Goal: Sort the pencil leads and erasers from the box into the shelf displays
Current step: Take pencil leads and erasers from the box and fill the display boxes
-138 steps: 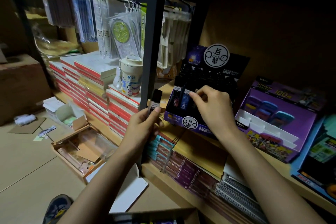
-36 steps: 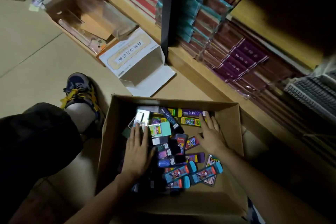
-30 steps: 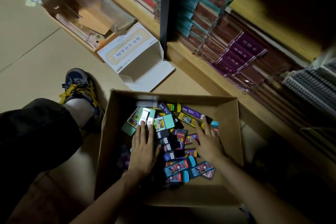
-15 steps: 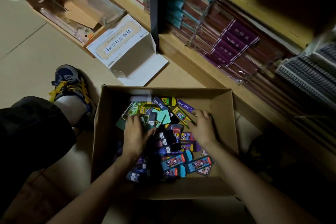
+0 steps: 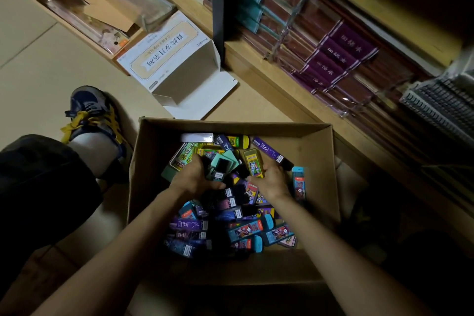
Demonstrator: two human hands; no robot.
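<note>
An open cardboard box (image 5: 318, 161) on the floor holds a heap of packs: dark and purple lead cases (image 5: 191, 226), blue eraser packs (image 5: 247, 229) and yellow-green packs (image 5: 254, 163). Both my hands are inside it. My left hand (image 5: 191, 178) grips a dark lead case with a white label (image 5: 218, 170) near the box's far middle. My right hand (image 5: 272, 179) is dug into the heap beside the yellow-green pack and a long purple case (image 5: 266, 150), its fingers curled down. What those fingers hold is hidden.
Behind the box runs a low wooden shelf (image 5: 282, 90) with wrapped notebook stacks (image 5: 336, 56) and a black upright post (image 5: 218, 2). An empty white carton (image 5: 177, 64) lies on the floor by the post. My shoe (image 5: 89, 110) and knee are left of the box.
I have turned from the shelf display down to the box. My flat hands, which were spreading the packs, have curled. The left one has picked up a dark case.
</note>
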